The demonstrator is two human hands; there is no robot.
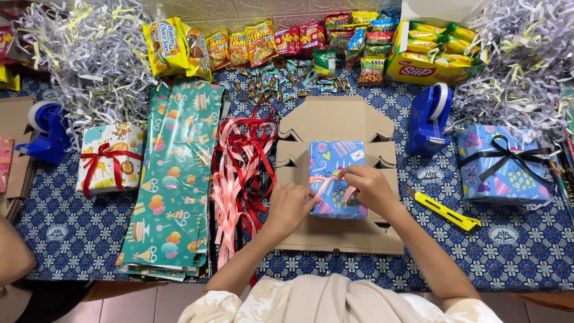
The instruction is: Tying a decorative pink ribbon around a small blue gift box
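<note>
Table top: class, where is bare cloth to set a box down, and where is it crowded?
Bare cloth lies in front of the cream gift box, left of the green paper. More lies near the yellow knife, below the black-ribboned box. Crowded: the snack packets and both hands at the small blue box.

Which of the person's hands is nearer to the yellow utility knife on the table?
The right hand. It rests on the blue wrapped box, with the yellow utility knife just off to its right. The left hand sits at the box's other side, farther away.
</note>
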